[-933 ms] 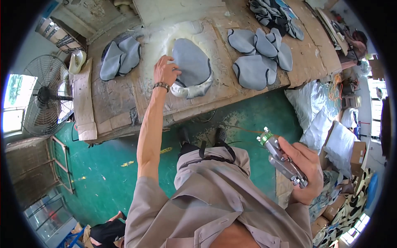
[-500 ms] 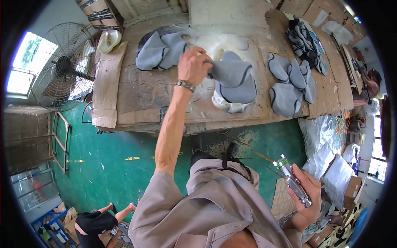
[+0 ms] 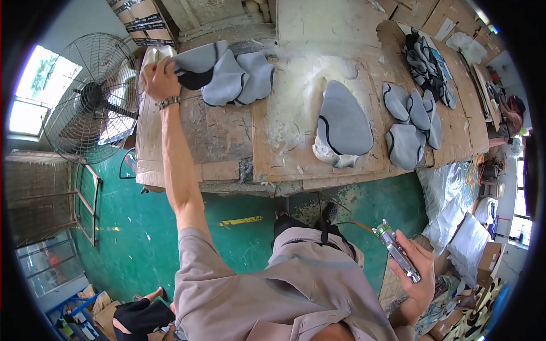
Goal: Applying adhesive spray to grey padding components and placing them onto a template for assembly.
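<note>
At the table's far left, my left hand pinches the end of a grey fabric piece with black edging. That piece hangs in a curve, its dark underside partly showing, beside two similar grey pieces on the table. Down at the right, away from the table, my right hand is wrapped round a metal spray gun with a green ring and a thin orange hose. Near the table's middle, another rounded grey fabric piece lies over a whitish form, whose lower edge shows.
The cardboard-covered table carries several grey pieces at the right and a black-and-grey bundle behind them. A large fan stands at its left end. One person is low at left, another at far right.
My left hand has carried a grey fabric piece leftward from above the form to the pile's left side. The piece on the form now lies uncovered. My right hand still holds the spray gun.
</note>
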Action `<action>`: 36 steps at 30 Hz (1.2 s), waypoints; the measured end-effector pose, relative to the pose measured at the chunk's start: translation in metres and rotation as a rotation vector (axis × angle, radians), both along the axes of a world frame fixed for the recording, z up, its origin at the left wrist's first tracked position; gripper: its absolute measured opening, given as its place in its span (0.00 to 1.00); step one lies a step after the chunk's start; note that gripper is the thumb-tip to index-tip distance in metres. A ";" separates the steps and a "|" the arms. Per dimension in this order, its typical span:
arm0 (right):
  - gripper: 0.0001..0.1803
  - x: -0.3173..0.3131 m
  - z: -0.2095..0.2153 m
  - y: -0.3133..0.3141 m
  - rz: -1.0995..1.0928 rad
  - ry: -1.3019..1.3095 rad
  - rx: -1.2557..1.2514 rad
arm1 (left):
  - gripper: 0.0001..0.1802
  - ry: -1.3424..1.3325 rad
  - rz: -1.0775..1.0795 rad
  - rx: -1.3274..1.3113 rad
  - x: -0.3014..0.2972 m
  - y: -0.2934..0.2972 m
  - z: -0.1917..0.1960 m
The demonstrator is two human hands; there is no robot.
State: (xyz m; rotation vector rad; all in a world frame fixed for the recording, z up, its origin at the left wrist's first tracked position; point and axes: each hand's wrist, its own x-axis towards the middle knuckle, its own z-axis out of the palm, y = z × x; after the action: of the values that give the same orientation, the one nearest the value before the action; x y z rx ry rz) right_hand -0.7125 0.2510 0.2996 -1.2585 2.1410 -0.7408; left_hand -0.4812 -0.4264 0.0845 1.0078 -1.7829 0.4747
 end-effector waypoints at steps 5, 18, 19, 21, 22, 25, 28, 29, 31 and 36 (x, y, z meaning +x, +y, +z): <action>0.33 0.009 0.000 -0.002 -0.104 -0.032 0.070 | 0.16 -0.233 0.343 0.383 0.051 0.009 -0.141; 0.40 -0.031 0.016 0.005 -0.112 0.175 0.032 | 0.34 0.417 0.103 0.679 0.065 0.152 -0.224; 0.36 -0.033 0.017 0.011 -0.194 0.170 0.009 | 0.34 0.456 0.045 0.730 0.052 0.190 -0.216; 0.36 -0.043 0.027 0.019 -0.181 0.172 -0.046 | 0.34 0.472 -0.030 0.728 0.088 0.245 -0.243; 0.36 -0.047 0.031 0.024 -0.193 0.199 -0.083 | 0.33 0.418 -0.013 0.770 0.090 0.281 -0.255; 0.34 -0.055 0.049 0.048 -0.143 0.218 -0.026 | 0.31 0.351 0.078 1.056 0.074 0.393 -0.283; 0.35 -0.065 0.043 0.071 -0.080 0.274 -0.008 | 0.29 0.329 0.115 1.161 0.101 0.492 -0.325; 0.32 -0.069 0.034 0.074 -0.205 0.242 -0.048 | 0.29 0.229 0.193 1.279 0.118 0.526 -0.335; 0.29 -0.071 0.036 0.087 -0.334 0.304 -0.119 | 0.30 0.186 0.265 1.499 0.137 0.579 -0.361; 0.34 -0.119 0.041 0.143 0.195 0.242 -0.059 | 0.28 0.059 0.607 2.045 0.176 0.657 -0.372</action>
State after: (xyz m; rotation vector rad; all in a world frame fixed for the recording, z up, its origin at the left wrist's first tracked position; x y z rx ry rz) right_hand -0.8312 0.3936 0.3408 -1.6342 2.1534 -0.5981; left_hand -0.3054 0.2309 -0.2872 2.7862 -1.3974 -1.4156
